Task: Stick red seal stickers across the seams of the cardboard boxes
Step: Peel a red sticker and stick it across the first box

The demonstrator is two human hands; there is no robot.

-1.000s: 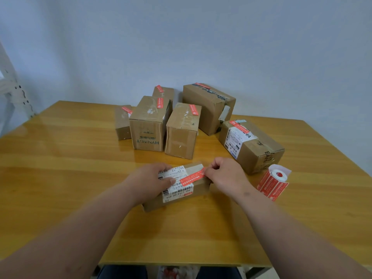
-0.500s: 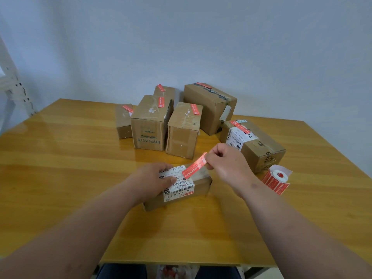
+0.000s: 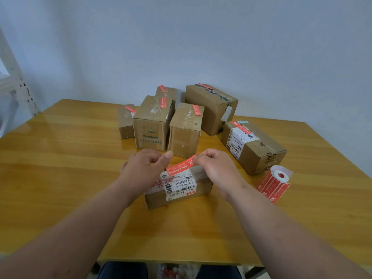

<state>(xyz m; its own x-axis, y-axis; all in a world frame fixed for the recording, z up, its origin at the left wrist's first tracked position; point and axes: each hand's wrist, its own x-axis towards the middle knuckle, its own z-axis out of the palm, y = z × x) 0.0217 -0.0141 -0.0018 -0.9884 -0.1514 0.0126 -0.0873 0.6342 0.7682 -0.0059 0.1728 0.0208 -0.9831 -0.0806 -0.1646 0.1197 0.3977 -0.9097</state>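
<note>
Table [image 3: 60,168]: wooden, against a pale wall.
Sticker [image 3: 181,168]: above the near box [image 3: 179,190].
Right hand [image 3: 217,168]: pinches the sticker's end.
Left hand [image 3: 145,166]: fingers curled; grip unclear.

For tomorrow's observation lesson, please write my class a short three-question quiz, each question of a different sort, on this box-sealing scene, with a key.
1. True or false: the right hand pinches one end of a red sticker.
2. Where does the sticker roll lie? A) on top of a box B) on the table right of the boxes C) in the left hand
3. Fill in: the nearest box carries a white ______ label.

Key: 1 true; 2 B; 3 barcode (shipping).
</note>
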